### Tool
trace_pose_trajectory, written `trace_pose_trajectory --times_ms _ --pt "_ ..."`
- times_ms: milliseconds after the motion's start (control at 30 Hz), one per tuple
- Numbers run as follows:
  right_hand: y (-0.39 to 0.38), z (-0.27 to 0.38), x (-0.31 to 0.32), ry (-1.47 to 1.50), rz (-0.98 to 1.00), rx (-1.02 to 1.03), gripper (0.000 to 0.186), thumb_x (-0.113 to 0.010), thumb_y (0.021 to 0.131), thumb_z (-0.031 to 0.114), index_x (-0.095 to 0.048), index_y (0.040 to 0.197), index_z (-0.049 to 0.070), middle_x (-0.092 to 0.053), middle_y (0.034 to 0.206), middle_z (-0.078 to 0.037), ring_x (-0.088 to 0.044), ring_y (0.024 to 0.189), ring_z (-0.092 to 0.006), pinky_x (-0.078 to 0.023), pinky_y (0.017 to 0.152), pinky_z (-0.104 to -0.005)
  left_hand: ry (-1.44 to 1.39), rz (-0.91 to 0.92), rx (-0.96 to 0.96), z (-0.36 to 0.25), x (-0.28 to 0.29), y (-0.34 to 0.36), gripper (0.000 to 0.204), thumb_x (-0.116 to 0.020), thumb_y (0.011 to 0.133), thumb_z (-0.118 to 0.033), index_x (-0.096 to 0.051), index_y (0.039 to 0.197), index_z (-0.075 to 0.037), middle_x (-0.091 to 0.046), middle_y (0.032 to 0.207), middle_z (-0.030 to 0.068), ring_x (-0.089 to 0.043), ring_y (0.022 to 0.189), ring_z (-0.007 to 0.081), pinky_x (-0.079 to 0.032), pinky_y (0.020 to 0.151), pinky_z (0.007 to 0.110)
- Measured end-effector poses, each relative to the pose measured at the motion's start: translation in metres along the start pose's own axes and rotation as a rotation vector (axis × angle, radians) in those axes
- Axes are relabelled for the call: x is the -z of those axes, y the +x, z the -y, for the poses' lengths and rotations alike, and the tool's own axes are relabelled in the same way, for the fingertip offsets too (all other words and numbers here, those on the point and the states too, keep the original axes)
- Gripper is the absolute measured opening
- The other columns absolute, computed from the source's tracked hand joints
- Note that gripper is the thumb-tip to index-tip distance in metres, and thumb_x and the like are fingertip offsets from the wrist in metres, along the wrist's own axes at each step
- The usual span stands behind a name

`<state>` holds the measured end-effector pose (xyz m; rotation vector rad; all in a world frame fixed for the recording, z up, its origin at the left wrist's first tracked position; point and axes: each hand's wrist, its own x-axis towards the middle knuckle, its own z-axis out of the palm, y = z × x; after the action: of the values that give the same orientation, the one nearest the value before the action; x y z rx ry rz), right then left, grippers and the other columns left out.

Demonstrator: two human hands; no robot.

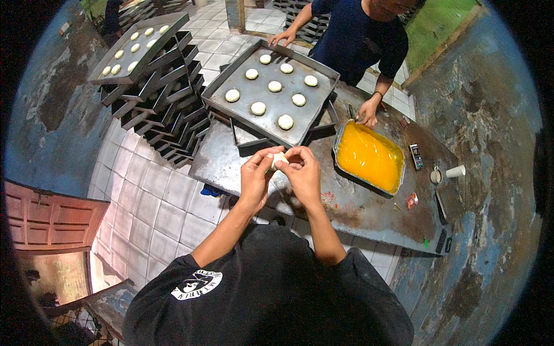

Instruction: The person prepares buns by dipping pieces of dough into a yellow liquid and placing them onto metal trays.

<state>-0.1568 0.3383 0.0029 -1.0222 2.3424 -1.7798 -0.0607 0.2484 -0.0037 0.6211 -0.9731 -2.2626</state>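
nearest the camera, both of the person's hands meet over the near edge of the metal tabletop (369, 213), pinched together on one small pale piece of dough (279, 159). left hand (255, 177) grips it with thumb and fingertips from the left side; right hand (302, 173) clamps it from the right, fingers curled over the top. the dough is lifted off the tabletop, mostly hidden between the fingertips.

just beyond the hands lies a large grey baking tray (242, 109), tilted across the far-left part of the tabletop, carrying nine round dough pieces (258, 108) set apart in rows. to the right of it sits a rectangular pan of orange-yellow liquid (369, 155), resting on the tabletop.

a second person in a dark blue shirt (360, 40) stands at the far side, one hand (367, 112) touching the far rim of the orange pan, the other hand (283, 37) at the far corner of the tray.

left of the tabletop, a tall stack of empty dark trays (167, 109) stands on the tiled floor (150, 207), with another tray of dough rounds (135, 49) on top. a white cup (455, 171) lies near the tabletop's right end.
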Motion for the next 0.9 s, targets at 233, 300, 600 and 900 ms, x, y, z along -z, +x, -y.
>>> trace_pose_trajectory --times_ms 233,300,600,900 --pt "0.018 0.011 -0.02 0.101 0.091 -0.231 0.011 -0.08 0.082 0.009 -0.079 0.09 0.001 -0.071 0.08 -0.009 -0.068 0.073 -0.0167 -0.052 0.068 -0.029 0.204 -0.036 -0.118 0.008 0.019 0.029 0.015 -0.064 0.1 -0.01 -0.069 0.108 0.002 -0.071 0.111 0.0082 -0.063 0.099 0.0124 -0.051 0.09 0.03" --pt "0.017 0.011 -0.038 0.097 0.092 -0.193 0.018 -0.078 0.083 0.008 -0.079 0.1 0.002 -0.072 0.087 -0.01 -0.068 0.078 -0.0178 -0.053 0.073 -0.0302 0.224 -0.087 -0.105 0.006 0.025 0.045 0.015 -0.064 0.101 -0.01 -0.069 0.107 0.002 -0.071 0.107 0.0064 -0.062 0.095 0.0107 -0.051 0.087 0.029" --pt "0.062 0.014 -0.095 0.01 0.195 -0.222 0.025 -0.081 0.081 0.01 -0.079 0.105 0.004 -0.071 0.103 -0.01 -0.067 0.087 -0.0187 -0.053 0.075 -0.0316 0.187 -0.172 -0.011 -0.026 0.053 0.107 0.022 -0.057 0.106 -0.018 -0.065 0.098 0.0 -0.066 0.092 0.0048 -0.061 0.081 0.0105 -0.051 0.076 0.027" --pt "0.086 -0.005 -0.153 0.509 0.433 -0.688 0.034 -0.072 0.094 0.009 -0.062 0.124 -0.003 -0.067 0.117 -0.007 -0.065 0.108 -0.0147 -0.058 0.091 -0.0324 0.469 0.269 -0.149 -0.079 0.106 0.149 0.042 -0.045 0.11 -0.024 -0.075 0.104 0.006 -0.065 0.134 0.0175 -0.058 0.127 0.0286 -0.04 0.112 0.04"
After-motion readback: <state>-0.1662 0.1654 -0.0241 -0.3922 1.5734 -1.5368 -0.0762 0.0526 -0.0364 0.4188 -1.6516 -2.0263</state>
